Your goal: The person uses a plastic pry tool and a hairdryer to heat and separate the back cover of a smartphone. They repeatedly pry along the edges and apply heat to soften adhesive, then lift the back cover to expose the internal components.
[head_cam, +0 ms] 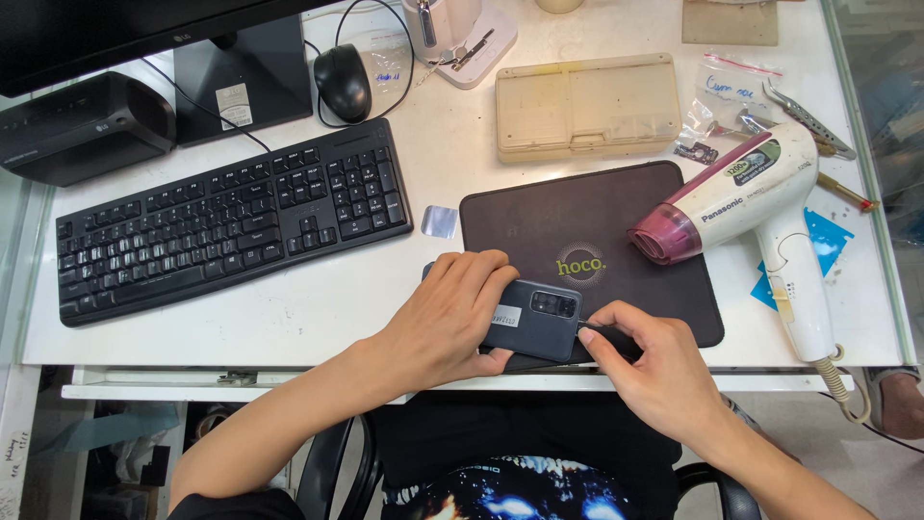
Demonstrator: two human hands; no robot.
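At the near edge of the white desk (318, 308), the left hand (448, 318) lies over a dark smartphone (534, 318), palm down, fingers curled over the far edge and thumb under the near one, so the phone is gripped face-down with its camera block turned up. The phone rests on the near-left corner of a black work mat (587, 221), partly hanging past the mat's edge. The right hand (654, 361) comes in from five o'clock and pinches a thin dark tool (602, 334) between thumb and forefinger, its tip touching the phone's right-hand end; what kind of tool it is cannot be told. At two o'clock from the phone, a white-and-pink hair dryer (760, 207) lies on its side with its nozzle on the mat and its handle pointing toward the desk's near edge. At twelve o'clock, beyond the mat, sits a shut beige plastic case (582, 106). At ten o'clock stretches a black keyboard (231, 217), with a black mouse (342, 82) beyond it and a monitor stand (231, 82) to the mouse's left. A small shiny square (440, 221) lies between keyboard and mat. Metal tweezers (808, 120) rest just beyond the dryer's body.
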